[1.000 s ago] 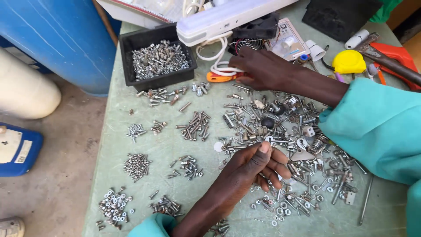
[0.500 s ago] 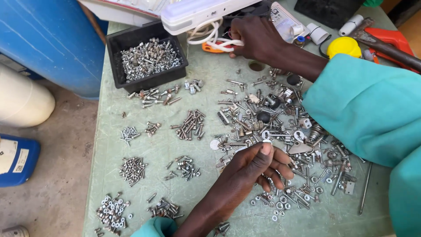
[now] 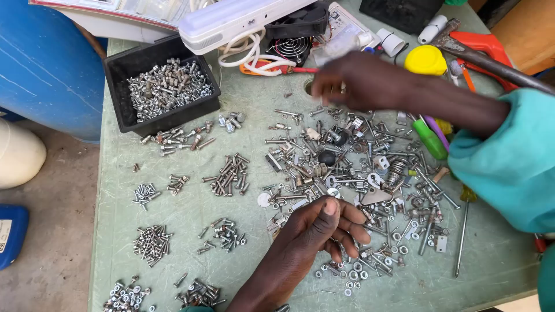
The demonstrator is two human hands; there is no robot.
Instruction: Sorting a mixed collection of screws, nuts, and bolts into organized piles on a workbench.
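Landmark: big loose heap of mixed silver screws, nuts, washers & springs (image 3: pixel 358 173), centre-right on pale green bench (image 3: pixel 191 266).

- Left hand (image 3: pixel 324 228): near edge of heap, palm down, fingers curled narrow, tips touching small nuts & washers. Whether anything is pinched under the fingers: can't tell, hidden by the hand itself.
- Right hand (image 3: pixel 352 81): above far edge of heap, motion-blurred, fingers bunched. Contents, if any, unclear. Teal sleeve (image 3: pixel 509 162) covers heap's right side & runs out of frame.
- Black rectangular plastic tray of silver screws (image 3: pixel 159 86): well left of heap, far side of bench.
- Small sorted piles of silver screws (image 3: pixel 228 173): left of heap, several, spaced apart; nearest-edge piles cut off by frame bottom.
- White cable coil (image 3: pixel 254 55) & small black fan (image 3: pixel 295 46): beyond heap, partly under long white plastic casing (image 3: pixel 231 20).
- Yellow round plastic cap (image 3: pixel 425 59): beyond heap, right.
- Green tool handle (image 3: pixel 429 138): right part of heap, partly hidden by right forearm.
- Blue plastic drum (image 3: pixel 46 63): off bench, far left of heap, cropped.
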